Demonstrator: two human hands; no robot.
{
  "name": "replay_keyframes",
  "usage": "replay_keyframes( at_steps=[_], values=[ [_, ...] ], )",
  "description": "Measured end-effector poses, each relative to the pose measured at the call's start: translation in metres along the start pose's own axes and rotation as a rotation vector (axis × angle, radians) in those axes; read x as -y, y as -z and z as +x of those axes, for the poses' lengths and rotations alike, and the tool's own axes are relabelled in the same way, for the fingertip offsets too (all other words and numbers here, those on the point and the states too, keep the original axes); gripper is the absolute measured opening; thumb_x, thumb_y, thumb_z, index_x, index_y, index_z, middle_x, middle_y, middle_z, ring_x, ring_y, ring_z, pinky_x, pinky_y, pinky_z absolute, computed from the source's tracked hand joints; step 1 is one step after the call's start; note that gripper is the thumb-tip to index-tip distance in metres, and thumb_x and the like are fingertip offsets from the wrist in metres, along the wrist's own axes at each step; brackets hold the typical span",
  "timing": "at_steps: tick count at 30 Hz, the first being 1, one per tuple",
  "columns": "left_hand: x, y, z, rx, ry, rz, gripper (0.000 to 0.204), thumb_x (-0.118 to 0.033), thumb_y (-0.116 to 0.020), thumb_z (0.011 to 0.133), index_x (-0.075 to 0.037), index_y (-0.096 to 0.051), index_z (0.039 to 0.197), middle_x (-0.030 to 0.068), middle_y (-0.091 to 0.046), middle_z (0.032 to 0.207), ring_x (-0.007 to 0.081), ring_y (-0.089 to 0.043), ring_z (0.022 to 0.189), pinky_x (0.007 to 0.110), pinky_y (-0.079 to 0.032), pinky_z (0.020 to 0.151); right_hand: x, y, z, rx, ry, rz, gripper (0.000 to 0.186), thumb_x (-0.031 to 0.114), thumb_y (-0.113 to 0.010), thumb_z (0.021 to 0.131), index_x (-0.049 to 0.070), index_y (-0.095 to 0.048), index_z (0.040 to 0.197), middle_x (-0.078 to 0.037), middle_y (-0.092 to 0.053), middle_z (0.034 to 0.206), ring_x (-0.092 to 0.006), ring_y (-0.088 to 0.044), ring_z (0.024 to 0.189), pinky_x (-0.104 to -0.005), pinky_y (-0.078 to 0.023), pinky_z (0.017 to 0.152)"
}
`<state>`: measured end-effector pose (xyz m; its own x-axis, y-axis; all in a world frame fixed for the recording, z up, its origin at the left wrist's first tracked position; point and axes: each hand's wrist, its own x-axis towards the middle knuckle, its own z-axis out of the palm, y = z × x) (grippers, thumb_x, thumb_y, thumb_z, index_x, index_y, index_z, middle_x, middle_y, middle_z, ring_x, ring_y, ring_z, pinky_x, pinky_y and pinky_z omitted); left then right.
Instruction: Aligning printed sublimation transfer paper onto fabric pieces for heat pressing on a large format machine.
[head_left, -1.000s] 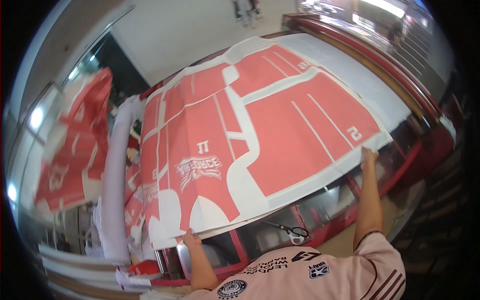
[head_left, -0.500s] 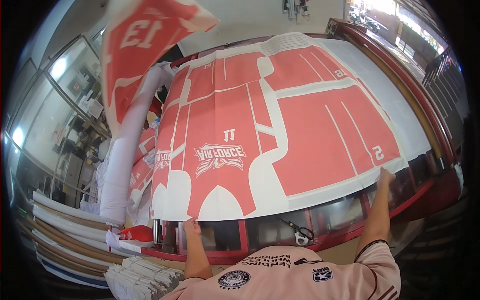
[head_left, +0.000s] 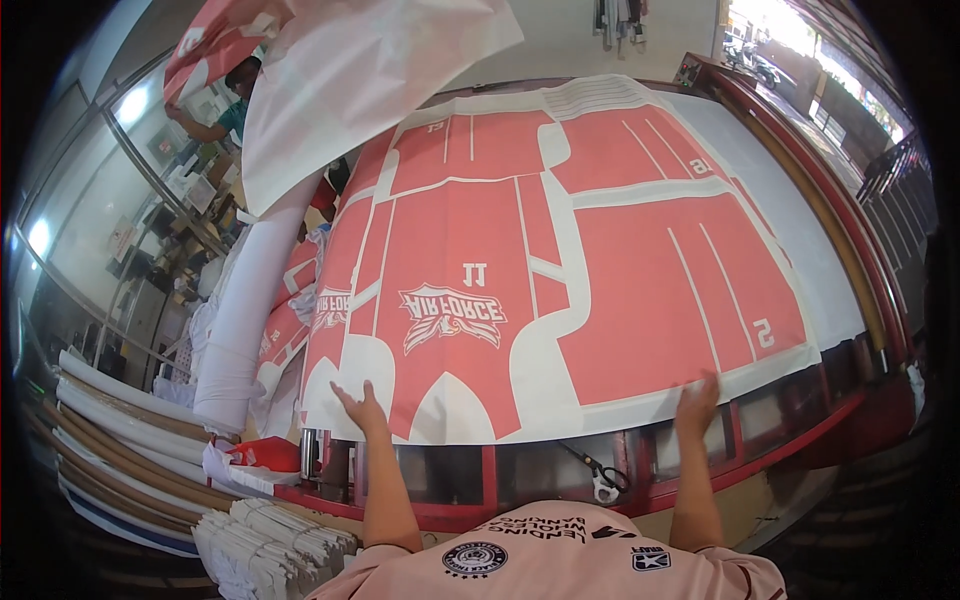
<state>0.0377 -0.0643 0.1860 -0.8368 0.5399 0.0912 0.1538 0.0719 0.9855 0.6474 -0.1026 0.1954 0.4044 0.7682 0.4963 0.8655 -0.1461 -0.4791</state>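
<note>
A wide printed sheet (head_left: 640, 300) with coral-red jersey-shaped panels and white borders lies over the red-framed table (head_left: 560, 510). My left hand (head_left: 362, 408) is at its near left edge, fingers spread, holding nothing. My right hand (head_left: 698, 404) hovers over the near right border with fingers stretched upward, also without a hold; whether it touches the sheet I cannot tell. Between my forearms, black-handled scissors (head_left: 608, 480) lie on the table's near ledge.
At the far left a person (head_left: 238, 110) holds up another large red-and-white sheet (head_left: 350, 80). A white roll (head_left: 245, 330) stands along the left end. Long rolls (head_left: 120, 430) and tied white bundles (head_left: 270, 550) are stacked at the lower left. A brown roller (head_left: 830, 220) runs along the right side.
Both hands have let go of the sheet's near edge; the right has moved left and the left slightly up. The lifted sheet at far left has swung over, showing its pale back.
</note>
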Motion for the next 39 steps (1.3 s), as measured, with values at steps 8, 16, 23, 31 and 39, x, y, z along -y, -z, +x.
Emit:
replay_keyframes(
  at_steps=[8, 16, 23, 31, 39],
  values=[
    [-0.05, -0.013, -0.01, 0.183, 0.017, -0.122, 0.081, -0.013, -0.063, 0.089, -0.011, -0.012, 0.153, 0.0221, -0.016, 0.156, 0.0404, -0.018, 0.143, 0.043, -0.021, 0.114, 0.0, -0.024, -0.04, 0.454, 0.021, 0.041, 0.053, 0.015, -0.072, 0.079, 0.002, -0.051, 0.125, -0.026, -0.037, 0.143, -0.0413, -0.034, 0.134, -0.0469, -0.032, 0.109],
    [-0.081, 0.032, 0.007, 0.196, -0.025, -0.199, 0.074, -0.016, -0.059, 0.093, -0.007, -0.015, 0.152, 0.02, -0.019, 0.156, 0.0385, -0.02, 0.143, 0.041, -0.02, 0.115, -0.01, -0.026, -0.043, 0.526, -0.042, 0.093, 0.056, 0.014, -0.073, 0.079, 0.005, -0.049, 0.128, -0.024, -0.033, 0.147, -0.0411, -0.029, 0.137, -0.0468, -0.03, 0.111],
    [-0.073, 0.044, -0.025, 0.254, 0.077, -0.25, 0.075, -0.015, -0.059, 0.093, -0.009, -0.014, 0.152, 0.0243, -0.018, 0.155, 0.0398, -0.022, 0.142, 0.04, -0.023, 0.114, -0.008, -0.026, -0.044, 0.545, -0.051, -0.008, 0.062, 0.017, -0.072, 0.079, 0.007, -0.044, 0.133, -0.023, -0.031, 0.148, -0.041, -0.026, 0.139, -0.0531, -0.022, 0.113],
    [-0.081, 0.048, -0.026, 0.305, 0.135, -0.27, 0.081, -0.032, -0.058, 0.094, -0.018, -0.006, 0.154, 0.0183, -0.017, 0.157, 0.0325, -0.018, 0.144, 0.048, -0.015, 0.115, -0.013, -0.025, -0.045, 0.532, -0.018, -0.008, 0.061, 0.018, -0.073, 0.079, 0.007, -0.045, 0.132, -0.024, -0.031, 0.148, -0.042, -0.026, 0.139, -0.0538, -0.023, 0.112],
    [-0.051, 0.01, 0.053, 0.269, 0.674, -0.832, 0.117, -0.077, -0.055, 0.075, -0.019, 0.012, 0.152, 0.0165, 0.008, 0.159, 0.0398, 0.001, 0.146, 0.055, -0.009, 0.115, -0.01, -0.02, -0.041, 0.564, -0.049, -0.023, 0.063, 0.019, -0.073, 0.078, 0.008, -0.044, 0.133, -0.022, -0.031, 0.148, -0.0418, -0.027, 0.138, -0.0533, -0.024, 0.112]
  ],
)
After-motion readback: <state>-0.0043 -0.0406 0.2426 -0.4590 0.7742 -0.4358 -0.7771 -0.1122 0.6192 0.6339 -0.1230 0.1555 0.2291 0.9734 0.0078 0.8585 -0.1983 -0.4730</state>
